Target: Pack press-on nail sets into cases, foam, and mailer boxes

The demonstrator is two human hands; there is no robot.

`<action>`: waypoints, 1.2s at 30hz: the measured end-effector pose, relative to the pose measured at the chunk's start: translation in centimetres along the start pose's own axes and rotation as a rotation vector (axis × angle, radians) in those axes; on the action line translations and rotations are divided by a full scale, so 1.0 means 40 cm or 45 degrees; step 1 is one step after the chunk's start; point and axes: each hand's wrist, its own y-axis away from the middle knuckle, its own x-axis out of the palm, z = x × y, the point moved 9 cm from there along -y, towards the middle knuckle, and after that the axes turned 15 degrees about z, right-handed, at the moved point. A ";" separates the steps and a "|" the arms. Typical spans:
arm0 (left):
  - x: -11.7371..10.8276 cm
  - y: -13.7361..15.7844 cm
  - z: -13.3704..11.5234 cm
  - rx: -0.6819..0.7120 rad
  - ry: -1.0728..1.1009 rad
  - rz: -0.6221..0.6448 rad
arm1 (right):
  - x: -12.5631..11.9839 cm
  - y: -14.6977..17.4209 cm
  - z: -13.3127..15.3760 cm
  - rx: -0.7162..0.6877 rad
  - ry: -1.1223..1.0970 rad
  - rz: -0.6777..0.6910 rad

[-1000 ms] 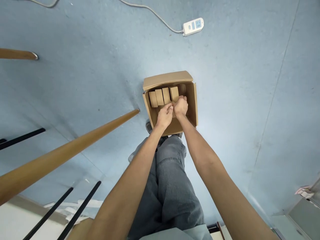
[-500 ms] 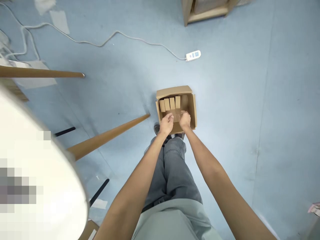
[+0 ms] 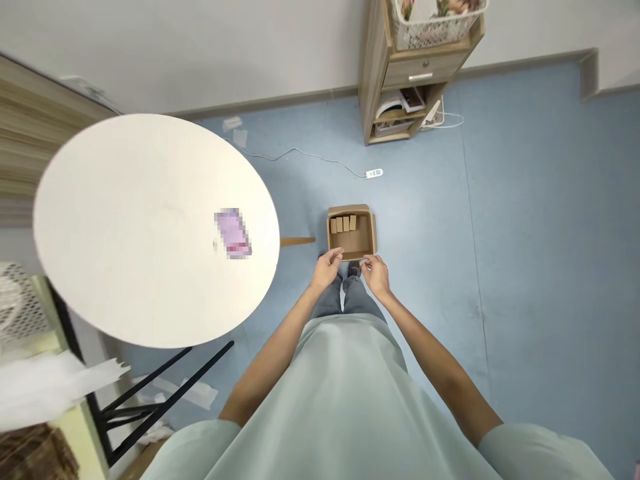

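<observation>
— Cardboard on blue flooring: what sits at the person's feet?

— An open cardboard box [image 3: 351, 233] rests on the blue floor [image 3: 525, 233], just ahead of the shoes. Four small brown packets [image 3: 343, 223] stand in a row along its far-left inner wall; the rest of the inside shows bare cardboard.

— And the hands?

— Both hover at the box's near edge. The left hand [image 3: 327, 267] is at the near-left corner, fingers loosely curled, thumb pointing toward the rim. The right hand [image 3: 376, 273] is at the near-right corner, fingers half-curled and slightly apart. Whether either touches the rim cannot be told; neither visibly grips anything.

— What surrounds them?

— A round white table [image 3: 150, 227] fills the left side, with a wooden leg [image 3: 297, 241] ending just beside the box. A white power strip [image 3: 374, 173] lies farther back, its cable trailing toward the wall, near a wooden shelf unit [image 3: 415, 73] carrying a white basket [image 3: 435, 20].
</observation>
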 end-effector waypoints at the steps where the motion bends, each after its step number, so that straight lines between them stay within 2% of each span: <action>1: 0.000 0.043 -0.034 0.028 0.019 -0.003 | -0.022 0.031 0.030 -0.038 -0.005 -0.001; 4: 0.006 0.162 -0.110 0.115 0.077 -0.012 | -0.071 0.108 0.108 -0.154 -0.038 0.009; 8: 0.004 0.296 -0.157 0.231 0.150 -0.095 | -0.099 0.182 0.196 -0.316 -0.081 0.012; 13: -0.019 0.439 -0.159 0.323 0.245 -0.190 | -0.093 0.262 0.281 -0.435 -0.133 0.015; 17: -0.071 0.561 -0.129 0.356 0.287 -0.284 | -0.045 0.339 0.341 -0.480 -0.182 0.042; 20: -0.125 0.667 -0.083 0.395 0.323 -0.359 | 0.024 0.410 0.391 -0.513 -0.191 0.065; 23: -0.185 0.791 -0.014 0.455 0.375 -0.433 | 0.121 0.492 0.450 -0.567 -0.179 0.091; 31: -0.334 1.162 0.223 0.591 0.587 -0.748 | 0.455 0.704 0.581 -0.679 -0.146 0.190; 36: -0.400 1.314 0.350 0.618 0.701 -0.893 | 0.642 0.807 0.644 -0.758 -0.004 0.328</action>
